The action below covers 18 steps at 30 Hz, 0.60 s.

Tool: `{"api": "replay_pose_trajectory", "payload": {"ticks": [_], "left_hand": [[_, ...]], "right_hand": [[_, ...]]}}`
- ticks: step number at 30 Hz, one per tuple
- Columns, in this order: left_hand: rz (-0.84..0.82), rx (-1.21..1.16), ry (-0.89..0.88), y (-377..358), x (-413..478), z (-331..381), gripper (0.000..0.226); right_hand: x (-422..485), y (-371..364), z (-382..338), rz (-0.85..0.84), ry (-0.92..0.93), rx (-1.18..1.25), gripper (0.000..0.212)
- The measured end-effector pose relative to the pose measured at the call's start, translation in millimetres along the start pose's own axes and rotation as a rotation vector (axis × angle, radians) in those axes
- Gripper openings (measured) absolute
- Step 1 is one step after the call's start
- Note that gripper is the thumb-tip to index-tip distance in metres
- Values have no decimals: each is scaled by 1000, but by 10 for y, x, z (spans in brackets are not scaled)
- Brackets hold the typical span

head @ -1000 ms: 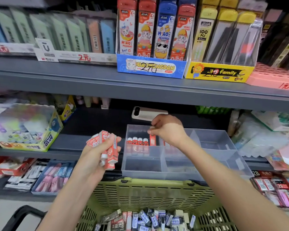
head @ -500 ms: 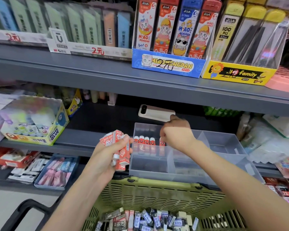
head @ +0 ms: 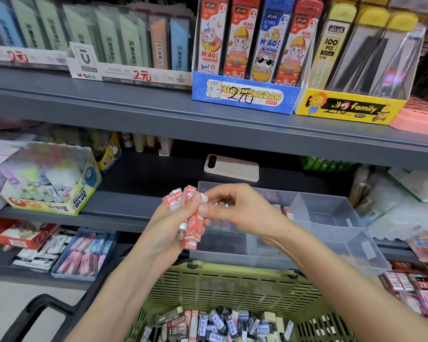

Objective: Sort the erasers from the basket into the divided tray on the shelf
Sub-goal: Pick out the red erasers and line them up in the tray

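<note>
Logging status: how far along is the sort?
— Early, I judge. The divided tray [head: 331,213] on the shelf holds only a short row of erasers [head: 286,211] in a back compartment. The compartments visible at right look bare. The basket [head: 232,285] below holds a heap of loose erasers [head: 220,324].
— Hands?
— Left hand [head: 168,233] grips a bundle of red erasers [head: 195,225] just before the tray. Right hand [head: 240,211] pinches one at the bundle's top, fingers curled.

Place: a stationery shop, plainly.
Shelves: grey metal shelving [head: 134,112] stacked with retail display boxes.
Twelve o'clock: blue cartoon-cat box [head: 269,101] with a handwritten price.
Nine o'clock: glue box [head: 59,206].
Six o'clock: green shopping basket [head: 232,285].
</note>
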<state>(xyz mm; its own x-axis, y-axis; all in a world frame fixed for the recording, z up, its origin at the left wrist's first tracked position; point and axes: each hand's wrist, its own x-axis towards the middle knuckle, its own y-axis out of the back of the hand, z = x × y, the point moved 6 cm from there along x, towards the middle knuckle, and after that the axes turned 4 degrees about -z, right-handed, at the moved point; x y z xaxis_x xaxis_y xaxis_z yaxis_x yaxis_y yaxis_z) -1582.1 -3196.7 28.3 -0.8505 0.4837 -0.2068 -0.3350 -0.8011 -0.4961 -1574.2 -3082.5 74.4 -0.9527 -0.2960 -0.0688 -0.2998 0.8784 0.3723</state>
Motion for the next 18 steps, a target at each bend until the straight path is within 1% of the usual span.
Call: {"api": "replay_pose_trajectory", "payload": {"ticks": [2,5,6,8,10,12,14,16,18], "left_hand": [[11,14,-20,-25,2,17,27],[55,13,-36,-18,11,27,36],[71,12,-36,-7,15,30,37],[95,40,-33,12,15,36,32],[97,65,-28,1,8,40,25],[100,68,-23,-18,9,28,28],[114,51,-13,-27,21,-6,35],[110,56,-3,-64,32,-39,38],[99,70,-1,-108,41,-58,46]], "right_hand": [[-18,40,33,50,-18,137,13],[-62,182,103,106,-33,451,19],[-87,297,132,168,-35,524,17],[-174,640,241,363,-48,538,12],[-309,1029,362,564,-72,388,20],[-429,1325,498,659,-116,215,25],[-483,1500,650,655,-195,43,26],[-483,1577,776,590,-303,-226,25],[-479,1582,839,528,-365,-403,24]]}}
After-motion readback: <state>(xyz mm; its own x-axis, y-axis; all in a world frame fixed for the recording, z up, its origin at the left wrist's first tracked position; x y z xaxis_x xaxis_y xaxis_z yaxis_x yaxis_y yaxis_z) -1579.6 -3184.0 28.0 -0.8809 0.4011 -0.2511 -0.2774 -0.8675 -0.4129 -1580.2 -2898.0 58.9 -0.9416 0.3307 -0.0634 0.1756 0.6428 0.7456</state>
